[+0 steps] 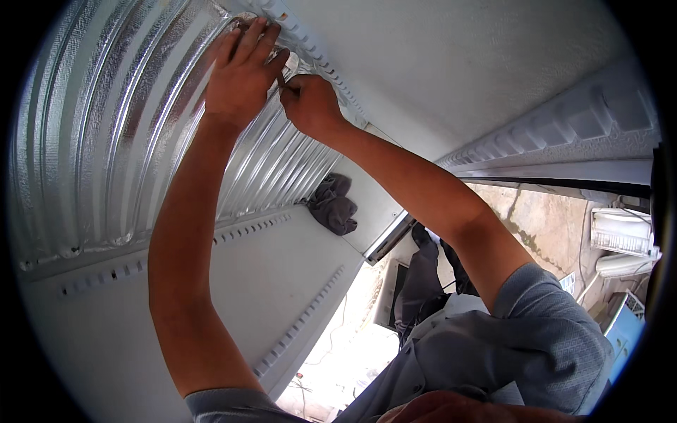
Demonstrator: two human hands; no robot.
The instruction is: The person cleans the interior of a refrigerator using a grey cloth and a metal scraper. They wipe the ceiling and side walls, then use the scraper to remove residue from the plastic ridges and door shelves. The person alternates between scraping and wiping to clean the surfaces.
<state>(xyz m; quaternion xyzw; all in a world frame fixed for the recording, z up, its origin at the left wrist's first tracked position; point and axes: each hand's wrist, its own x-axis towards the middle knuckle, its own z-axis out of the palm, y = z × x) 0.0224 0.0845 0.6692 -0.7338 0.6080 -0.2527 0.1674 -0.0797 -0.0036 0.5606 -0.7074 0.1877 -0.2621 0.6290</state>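
Observation:
A silvery foil-covered panel with ridged tubes [144,99] lines the back of a white cabinet. My left hand [243,81] is laid on the panel's far edge, fingers stretched out over the foil beside a notched white side wall strip. Close by on its right, my right hand [312,106] is closed in a pinch. A short, thin brownish piece shows at its fingertips, too small to name. The thumb of my left hand comes near that piece; whether they touch I cannot tell.
A dark crumpled cloth [334,206] lies at the panel's lower corner. Notched white rails [296,321] run along the cabinet walls [282,261]. Outside the opening are a concrete floor [546,218], white appliance parts [622,233], cables and a blue box [624,328].

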